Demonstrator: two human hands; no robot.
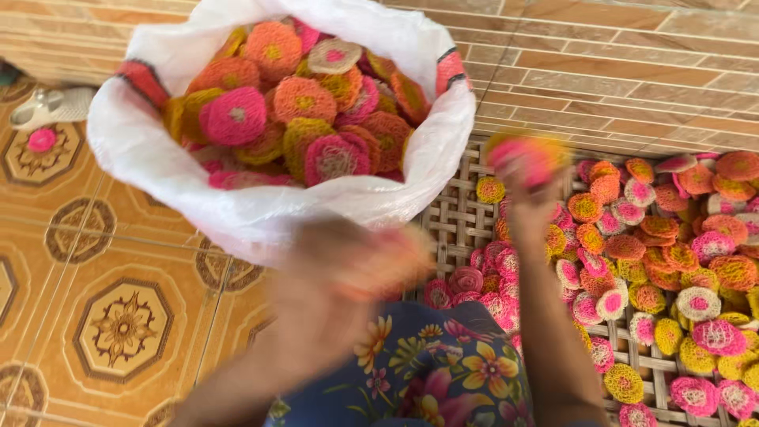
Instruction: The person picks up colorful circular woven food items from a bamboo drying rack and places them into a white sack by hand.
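Head view catches the gathering step: the right hand (528, 178), raised beside the white sack (261, 209), has its fingers closed around a few pink and yellow woven discs (526, 154) lifted from the bamboo lattice mat (455, 221). Next they need dropping into the sack. The left hand (348, 273) is motion-blurred below the sack rim, forearm bent inward; its fingers' state I cannot tell.

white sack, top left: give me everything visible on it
The white sack looks like thin woven plastic, with its mouth rolled open and a red-and-dark stripe at the rim. It stands on the patterned tile floor beside the lattice mat, filled with round pink, orange and yellow discs. The blurred left hand overlaps its lower edge; contact is unclear.
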